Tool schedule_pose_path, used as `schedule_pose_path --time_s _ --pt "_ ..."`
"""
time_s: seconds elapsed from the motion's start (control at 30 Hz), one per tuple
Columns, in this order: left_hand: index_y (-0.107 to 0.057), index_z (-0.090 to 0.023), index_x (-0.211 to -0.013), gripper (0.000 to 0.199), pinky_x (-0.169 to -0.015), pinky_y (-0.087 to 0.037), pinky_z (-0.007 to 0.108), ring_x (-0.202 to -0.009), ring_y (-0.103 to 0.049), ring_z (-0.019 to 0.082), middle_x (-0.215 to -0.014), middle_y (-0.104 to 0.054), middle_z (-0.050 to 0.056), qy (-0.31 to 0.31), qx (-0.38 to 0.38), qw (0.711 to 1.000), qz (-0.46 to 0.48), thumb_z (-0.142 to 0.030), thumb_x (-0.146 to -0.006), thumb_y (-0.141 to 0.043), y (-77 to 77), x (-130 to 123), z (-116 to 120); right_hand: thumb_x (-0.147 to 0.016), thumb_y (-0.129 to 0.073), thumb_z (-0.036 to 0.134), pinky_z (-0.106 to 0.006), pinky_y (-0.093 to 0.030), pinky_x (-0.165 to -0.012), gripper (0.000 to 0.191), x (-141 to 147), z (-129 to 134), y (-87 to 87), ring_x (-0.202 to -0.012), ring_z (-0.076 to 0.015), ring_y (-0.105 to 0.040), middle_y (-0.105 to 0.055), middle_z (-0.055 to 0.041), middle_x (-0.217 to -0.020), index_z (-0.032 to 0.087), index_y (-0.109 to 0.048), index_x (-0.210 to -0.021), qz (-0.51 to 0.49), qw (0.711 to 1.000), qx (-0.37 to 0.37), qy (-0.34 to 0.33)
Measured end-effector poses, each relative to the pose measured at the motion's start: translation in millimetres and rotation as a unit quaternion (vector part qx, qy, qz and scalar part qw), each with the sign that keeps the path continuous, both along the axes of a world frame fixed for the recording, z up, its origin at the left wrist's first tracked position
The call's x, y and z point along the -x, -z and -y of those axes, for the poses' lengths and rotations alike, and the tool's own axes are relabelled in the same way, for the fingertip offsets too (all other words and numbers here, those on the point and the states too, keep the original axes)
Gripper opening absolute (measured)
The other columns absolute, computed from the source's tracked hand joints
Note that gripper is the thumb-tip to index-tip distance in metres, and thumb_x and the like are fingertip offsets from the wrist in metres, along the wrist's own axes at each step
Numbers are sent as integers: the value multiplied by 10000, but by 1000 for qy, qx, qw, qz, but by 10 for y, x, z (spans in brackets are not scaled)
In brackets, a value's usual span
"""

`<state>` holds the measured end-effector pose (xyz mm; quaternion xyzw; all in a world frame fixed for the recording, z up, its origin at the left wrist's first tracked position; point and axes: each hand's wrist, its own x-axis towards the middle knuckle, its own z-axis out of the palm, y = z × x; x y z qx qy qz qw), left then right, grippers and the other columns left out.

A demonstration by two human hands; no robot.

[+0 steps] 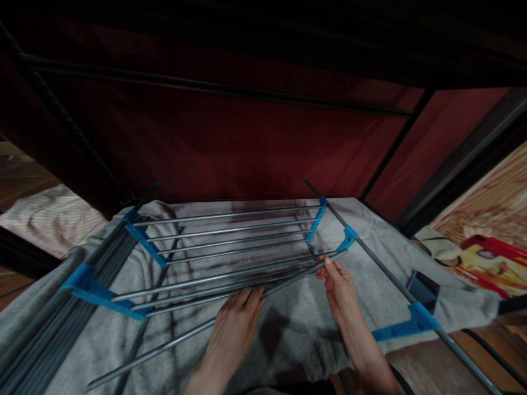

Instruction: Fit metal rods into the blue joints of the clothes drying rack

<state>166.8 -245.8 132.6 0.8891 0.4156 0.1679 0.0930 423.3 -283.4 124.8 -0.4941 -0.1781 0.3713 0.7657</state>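
A loose grey metal tube [164, 346] slants across in front of me, its near end low at the left. My left hand [237, 321] is wrapped over the tube near its middle. My right hand [340, 288] pinches it between thumb and fingers close to its far end, beside a blue plastic bracket [349, 237] on the right upright pole [385, 267]. Behind the hands, several crossbars [239, 227] span a partly built rack. The left ends of the nearer bars meet another blue bracket [105, 295].
A bundle of grey tubes [53, 323] lies at the left on the grey blanket [263, 340]. Another blue bracket [405, 325] is on the pole at right. A phone-like dark object [424, 291] and a red-yellow box [492, 266] are at right. A dark red panel [247, 142] stands behind.
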Motion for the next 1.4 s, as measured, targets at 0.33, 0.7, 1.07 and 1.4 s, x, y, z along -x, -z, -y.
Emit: schedule_pose_path --time_s 0.33,0.7,1.07,1.4 --pt "-643 -243 -1280 324 -843 -576 349 -951 -707 214 -1097 -725 62 -1 -39 999 7 -272 -1049 -419 -112 -132 -143 -672 -902 445 -217 -512 -634 346 -167 -202 -115 -655 -81 -594 -710 21 -885 198 -704 -810 -4 1000 -21 16" --pt "-669 -225 -1236 276 -785 -562 340 -892 -705 213 -1030 -724 52 2 -83 996 10 -251 -1023 -497 -163 -220 -277 -650 -926 403 -172 -530 -606 315 -249 -255 -136 -637 -62 -605 -713 29 -867 212 -738 -815 -28 999 -30 9" --pt "-684 -219 -1190 234 -776 -543 353 -871 -687 221 -1002 -724 44 21 -114 993 33 -226 -993 -558 -242 -214 -350 -682 -903 427 -185 -536 -616 328 -264 -248 -147 -654 -80 -614 -676 32 -779 211 -745 -872 -21 999 -27 0" --pt "-677 -216 -1195 234 -786 -534 353 -857 -677 212 -989 -716 44 31 -148 988 23 -228 -1002 -545 -256 -209 -385 -715 -807 459 -260 -496 -659 381 -415 -13 46 -733 -119 -606 -712 -16 -966 233 -688 -999 79 991 25 109"
